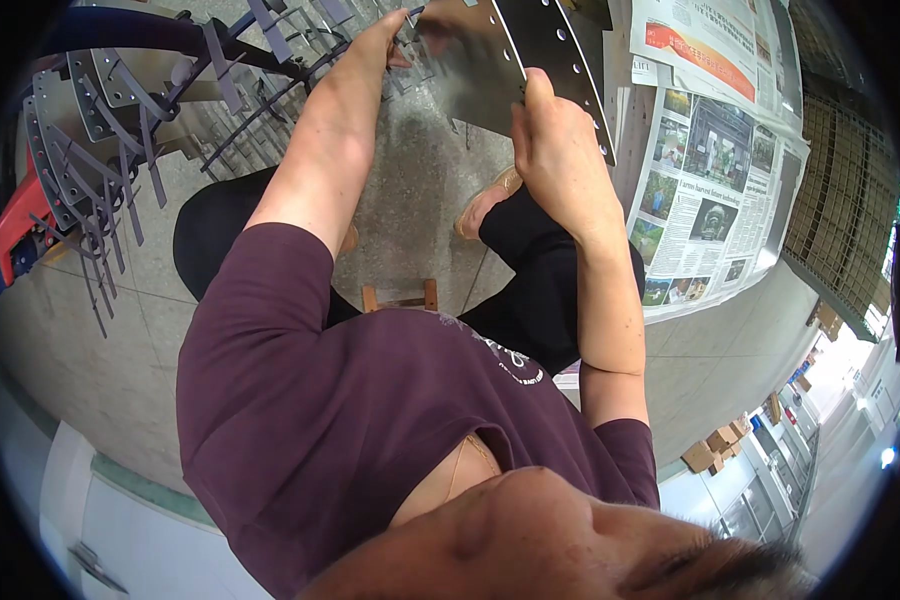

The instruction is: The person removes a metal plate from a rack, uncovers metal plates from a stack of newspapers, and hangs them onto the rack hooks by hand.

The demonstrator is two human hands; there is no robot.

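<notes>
Hands: right hand (558, 150) closed round an edge of the metal plate (475, 90); left hand (385, 42) half-curled, hold unclear.
Metal plate: just left of the newspaper (705, 200); probably stiff, slick; best held by edges.
Rack (160, 30): far left of the newspaper.
Cut off: plate's top; one sheet or two, unclear.

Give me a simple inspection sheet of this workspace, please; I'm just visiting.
Surface: newspapers spread on the right; what lies beneath is hidden.
Job's things: a metal sheet with holes along its edge.
Clutter: dark strips hanging from a rack on the left.
Hands: right hand grips the metal sheet; left hand is near the rack, contact unclear.
Cables: nothing seen.
Surroundings: grey floor; cardboard boxes at far right.
</notes>
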